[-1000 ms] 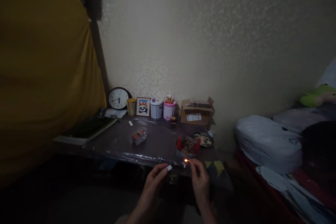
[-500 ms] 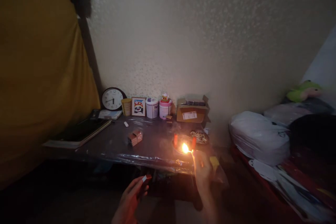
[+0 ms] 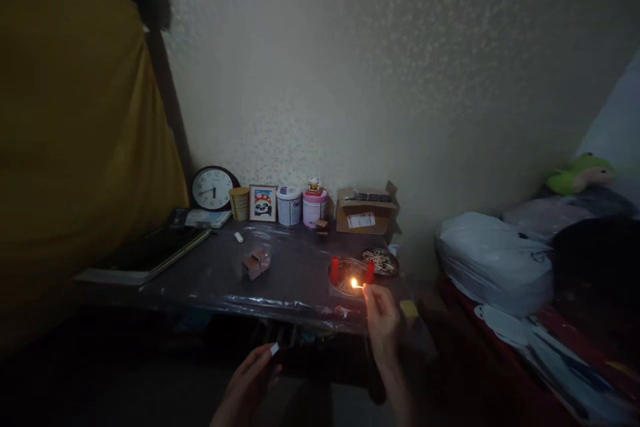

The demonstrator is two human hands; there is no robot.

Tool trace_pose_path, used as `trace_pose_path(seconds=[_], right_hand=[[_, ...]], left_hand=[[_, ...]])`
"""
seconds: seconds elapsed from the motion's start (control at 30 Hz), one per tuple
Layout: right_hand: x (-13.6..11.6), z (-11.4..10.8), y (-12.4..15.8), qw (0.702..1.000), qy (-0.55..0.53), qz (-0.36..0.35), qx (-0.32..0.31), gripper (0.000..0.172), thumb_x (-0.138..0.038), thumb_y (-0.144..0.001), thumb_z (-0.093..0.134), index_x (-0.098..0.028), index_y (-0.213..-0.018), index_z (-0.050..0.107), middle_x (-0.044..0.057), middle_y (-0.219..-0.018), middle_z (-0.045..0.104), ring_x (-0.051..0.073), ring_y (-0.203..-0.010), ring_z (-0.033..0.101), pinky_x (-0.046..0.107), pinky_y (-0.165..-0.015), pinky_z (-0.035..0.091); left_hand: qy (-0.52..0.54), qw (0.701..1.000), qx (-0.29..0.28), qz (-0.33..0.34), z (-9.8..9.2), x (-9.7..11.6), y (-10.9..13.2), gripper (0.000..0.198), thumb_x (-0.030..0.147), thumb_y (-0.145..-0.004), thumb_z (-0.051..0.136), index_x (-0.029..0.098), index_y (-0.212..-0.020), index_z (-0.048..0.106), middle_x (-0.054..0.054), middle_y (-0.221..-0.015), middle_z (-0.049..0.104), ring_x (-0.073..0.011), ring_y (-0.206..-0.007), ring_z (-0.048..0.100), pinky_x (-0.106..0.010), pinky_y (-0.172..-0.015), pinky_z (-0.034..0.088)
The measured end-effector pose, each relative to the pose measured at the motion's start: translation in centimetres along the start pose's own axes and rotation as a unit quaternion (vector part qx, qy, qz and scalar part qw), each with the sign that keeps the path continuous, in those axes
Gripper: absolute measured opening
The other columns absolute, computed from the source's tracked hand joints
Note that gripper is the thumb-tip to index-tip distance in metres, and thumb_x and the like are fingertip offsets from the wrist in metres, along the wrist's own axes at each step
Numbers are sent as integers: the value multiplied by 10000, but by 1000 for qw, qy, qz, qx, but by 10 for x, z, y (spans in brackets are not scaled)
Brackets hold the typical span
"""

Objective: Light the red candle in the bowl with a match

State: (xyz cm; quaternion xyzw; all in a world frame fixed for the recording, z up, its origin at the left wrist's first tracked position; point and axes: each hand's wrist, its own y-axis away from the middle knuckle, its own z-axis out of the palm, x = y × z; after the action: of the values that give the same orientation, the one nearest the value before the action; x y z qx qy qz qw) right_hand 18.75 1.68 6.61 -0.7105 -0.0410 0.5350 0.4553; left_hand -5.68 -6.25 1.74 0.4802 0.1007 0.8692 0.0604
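Observation:
Between the fingertips of my right hand (image 3: 384, 320) is a lit match (image 3: 358, 285), its small flame pointing left. The flame is over the near part of a round dish (image 3: 345, 291), where two red candles (image 3: 335, 270) stand upright, one on each side. Just behind lies a second round dish full of matchsticks (image 3: 380, 261). My left hand (image 3: 249, 373), low in front of the table edge, is closed around a matchbox (image 3: 275, 349); only its pale end shows clearly in the dim light.
On the plastic-covered table (image 3: 295, 273) lies a bundle of small boxes (image 3: 257, 263). Along the wall stand a clock (image 3: 214, 188), a panda picture (image 3: 263, 203), two tubs (image 3: 289, 207) and a cardboard box (image 3: 367, 213). White bags (image 3: 495, 260) are piled at right.
The match flame has shrunk from a large bright flare to a small flame, and the room looks darker. Both hands stay almost in place; my left hand has sunk slightly.

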Motion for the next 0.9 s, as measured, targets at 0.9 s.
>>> trace_pose_path(seconds=[0.9], right_hand=[[16, 31, -22, 984, -109, 133, -49, 191, -347, -699, 612, -163, -749, 635, 39, -711, 680, 187, -660, 636, 312, -624, 519]], left_hand=[[-8, 1000, 13, -22, 1, 1, -1, 325, 422, -574, 728, 211, -820, 696, -73, -899, 715, -283, -982, 609, -372, -886, 428]])
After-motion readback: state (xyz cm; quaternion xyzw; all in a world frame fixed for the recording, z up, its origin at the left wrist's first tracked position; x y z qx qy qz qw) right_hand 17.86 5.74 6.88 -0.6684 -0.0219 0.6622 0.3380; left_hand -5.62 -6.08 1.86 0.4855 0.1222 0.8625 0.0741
